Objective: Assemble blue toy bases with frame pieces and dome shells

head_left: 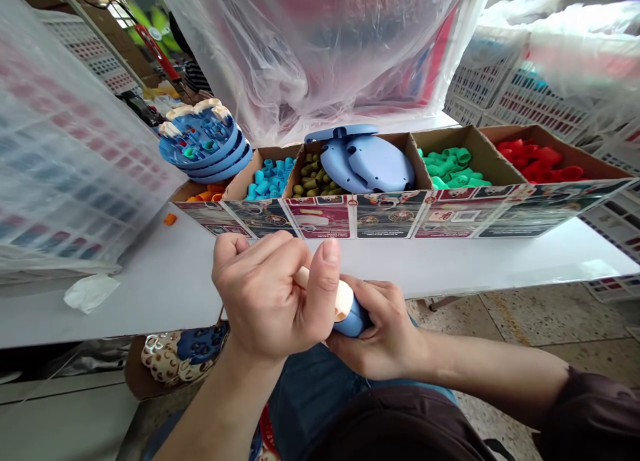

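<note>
Head view: printed carton panels (390, 215) ahead, wording too small to read. Left hand (267, 294) nearly closed, thumb and fingertips pinching a cream plastic peg (323, 291); right hand (383, 334) wrapped around a blue plastic part (353, 319), peg touching its end. Both hands just off the front edge of the white table (150, 301), stacked blue moulded trays (205, 144) well off to the left.

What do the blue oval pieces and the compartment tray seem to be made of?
The blue oval pieces look like moulded plastic, smooth and satin with soft highlights. The tray looks like cardboard: brown cut edges, with printed card on its front.
</note>
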